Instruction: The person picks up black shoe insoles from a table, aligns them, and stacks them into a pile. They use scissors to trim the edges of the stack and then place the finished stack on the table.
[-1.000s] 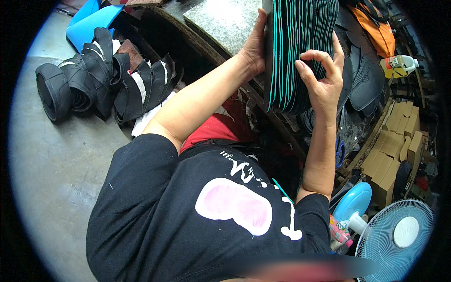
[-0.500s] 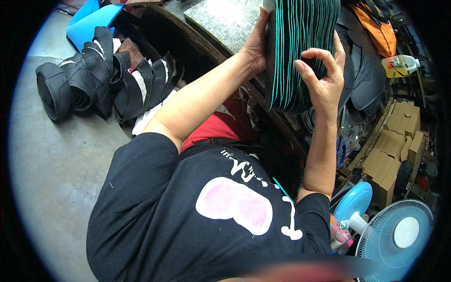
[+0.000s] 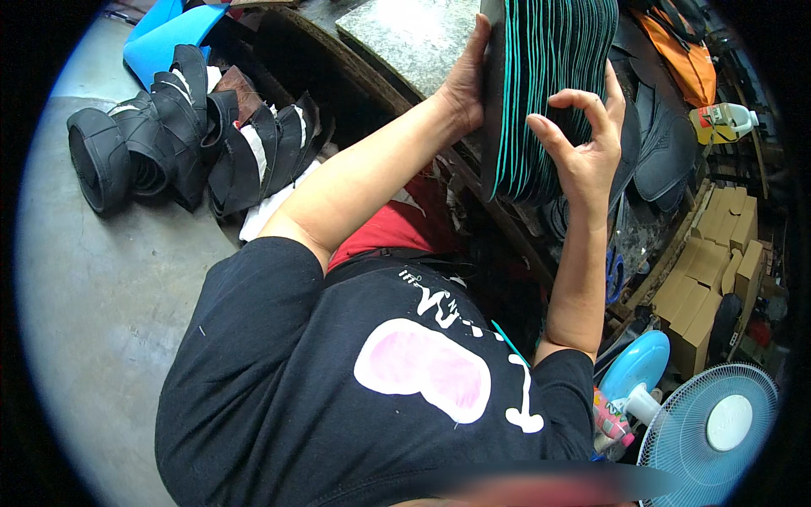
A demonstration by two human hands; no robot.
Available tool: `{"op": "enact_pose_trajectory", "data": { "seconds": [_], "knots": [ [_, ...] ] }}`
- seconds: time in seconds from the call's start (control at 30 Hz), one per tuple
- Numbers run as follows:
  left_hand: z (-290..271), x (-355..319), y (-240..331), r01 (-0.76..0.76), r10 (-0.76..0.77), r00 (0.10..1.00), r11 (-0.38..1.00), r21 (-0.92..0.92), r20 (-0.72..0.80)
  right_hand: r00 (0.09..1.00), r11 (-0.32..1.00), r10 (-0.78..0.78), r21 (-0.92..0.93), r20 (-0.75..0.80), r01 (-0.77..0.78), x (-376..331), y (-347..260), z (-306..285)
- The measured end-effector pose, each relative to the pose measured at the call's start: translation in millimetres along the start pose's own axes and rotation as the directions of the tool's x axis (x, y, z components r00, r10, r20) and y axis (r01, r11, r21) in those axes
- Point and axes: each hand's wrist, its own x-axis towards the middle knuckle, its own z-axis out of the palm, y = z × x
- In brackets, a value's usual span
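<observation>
Stack of thin black sheets with teal edges (image 3: 549, 93) stands on edge between my hands, held up over the grey speckled stone worktop (image 3: 405, 38). My left hand (image 3: 465, 84) is pressed flat against the stack's left face, palm on the outermost black sheet, so it is gripping the pile from that side. My right hand (image 3: 583, 144) curls over the teal-lined edges, thumb and forefinger bent toward each other on the nearest sheets, with the other fingers spread behind; it is partly closed on the stack.

Below my left forearm, on the grey concrete floor (image 3: 101, 296), lies a row of black shoe uppers with white lining (image 3: 194, 139), leaning against one another. A bright blue plastic piece (image 3: 169, 38) sits just beyond them. To my right are more dark leather pieces (image 3: 667, 144), a yellow bottle with a white cap (image 3: 718, 122), a pile of brown cardboard boxes (image 3: 718, 262) and, lower down, a pale blue electric fan (image 3: 718, 431).
</observation>
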Motion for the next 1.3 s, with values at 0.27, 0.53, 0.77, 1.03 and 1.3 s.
{"op": "enact_pose_trajectory", "data": {
  "seconds": [0.27,0.53,0.77,1.03,1.3],
  "knots": [
    [-0.1,-0.4,-0.8,-0.007,0.007,1.0,1.0,-0.006,0.02,1.0,0.999,0.03,-0.033,0.009,-0.029,-0.5,-1.7,0.8],
    [0.4,-0.4,-1.0,-0.013,0.012,1.0,0.999,-0.043,-0.002,0.999,0.999,0.039,-0.014,0.008,-0.039,-1.1,-4.2,-0.6],
    [0.2,2.1,-1.1,0.013,-0.008,0.999,0.993,-0.115,0.045,0.998,0.994,0.063,-0.086,0.022,-0.061,1.5,-11.6,-3.2],
    [14.0,-5.4,4.4,0.03,-0.034,0.999,0.995,-0.094,-0.032,0.995,0.989,0.083,-0.125,0.053,-0.076,0.6,-13.7,-4.8],
    [5.7,-0.6,-1.0,0.09,-0.103,0.989,0.988,-0.123,-0.104,0.955,0.959,0.27,-0.122,0.12,-0.255,4.2,-24.5,-5.0]
  ]
}}
